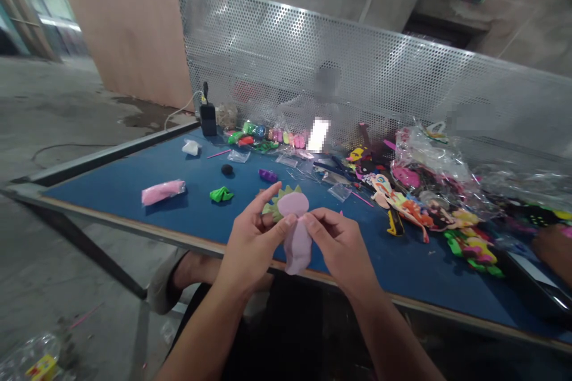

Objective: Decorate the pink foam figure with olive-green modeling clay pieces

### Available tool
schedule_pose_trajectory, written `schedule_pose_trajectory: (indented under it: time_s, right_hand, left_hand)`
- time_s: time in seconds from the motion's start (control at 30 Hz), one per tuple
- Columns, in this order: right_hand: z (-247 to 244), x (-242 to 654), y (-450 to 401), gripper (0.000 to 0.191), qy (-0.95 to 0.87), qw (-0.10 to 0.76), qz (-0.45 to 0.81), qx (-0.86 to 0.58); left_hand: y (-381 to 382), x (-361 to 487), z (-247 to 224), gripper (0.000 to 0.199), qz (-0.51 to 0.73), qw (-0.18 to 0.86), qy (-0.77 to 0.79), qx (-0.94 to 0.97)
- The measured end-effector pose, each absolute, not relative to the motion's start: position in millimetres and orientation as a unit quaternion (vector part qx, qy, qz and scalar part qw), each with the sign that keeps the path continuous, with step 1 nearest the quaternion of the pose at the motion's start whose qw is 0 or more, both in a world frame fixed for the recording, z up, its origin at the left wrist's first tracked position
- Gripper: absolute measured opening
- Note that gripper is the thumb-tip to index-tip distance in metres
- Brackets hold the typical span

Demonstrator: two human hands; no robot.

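Note:
Just above the table's front edge, my left hand and my right hand hold a pale lilac modelling-clay figure between them. It has a rounded upper part, a longer lower part that hangs down, and a green spiky fringe along its left side. Both thumbs press at the narrow place between the two lilac parts. My left index finger stretches up beside the fringe, while the other left fingers are partly hidden behind the figure. On the table nearby lie a purple lump, a crumpled green lump and a black ball.
A wrapped pink clay roll lies at the left of the blue table. Colourful cut-out figures and plastic bags pile up at the right. A perforated metal screen closes the back. Another person's hand is at the right edge.

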State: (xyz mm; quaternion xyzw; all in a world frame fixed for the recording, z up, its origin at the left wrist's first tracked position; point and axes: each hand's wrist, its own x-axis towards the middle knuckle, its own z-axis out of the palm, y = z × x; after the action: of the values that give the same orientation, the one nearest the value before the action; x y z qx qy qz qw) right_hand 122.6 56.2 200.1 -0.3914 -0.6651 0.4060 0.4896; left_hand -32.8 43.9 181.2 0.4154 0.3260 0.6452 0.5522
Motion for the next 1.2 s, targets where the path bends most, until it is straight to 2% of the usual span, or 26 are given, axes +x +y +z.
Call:
schedule_pose_trajectory:
  time_s: [0.33, 0.6, 0.67, 0.77, 0.83, 0.9, 1.03, 1.2]
  right_hand:
    - [199, 123, 57, 0.021, -0.650, 0.499, 0.412, -0.399]
    - [199, 125, 55, 0.020, -0.663, 0.504, 0.375, -0.407]
    - [198, 124, 52, 0.019, -0.682, 0.516, 0.303, -0.421]
    - [195, 122, 47, 0.011, -0.724, 0.542, 0.073, -0.421]
    - [192, 119, 44, 0.004, -0.741, 0.538, -0.077, -0.393]
    - [189, 116, 42, 0.009, -0.754, 0.518, -0.159, -0.371]
    - [183, 109, 38, 0.020, -0.784, 0.489, -0.188, -0.333]
    - [181, 113, 32, 0.026, -0.800, 0.501, -0.137, -0.300]
  left_hand:
    - [41, -35, 188, 0.083, 0.635, 0.549, 0.344, 0.422]
    - [43, -34, 180, 0.075, 0.638, 0.538, 0.335, 0.438]
    - [38, -31, 175, 0.066, 0.665, 0.488, 0.365, 0.430]
    - [21, -20, 168, 0.045, 0.706, 0.405, 0.426, 0.395]
    - [9, -11, 166, 0.038, 0.695, 0.446, 0.414, 0.384]
    - [3, -3, 165, 0.037, 0.693, 0.516, 0.359, 0.354]
    - [6, 6, 168, 0.033, 0.706, 0.615, 0.263, 0.233]
    - [16, 1, 171, 0.022, 0.719, 0.620, 0.244, 0.197]
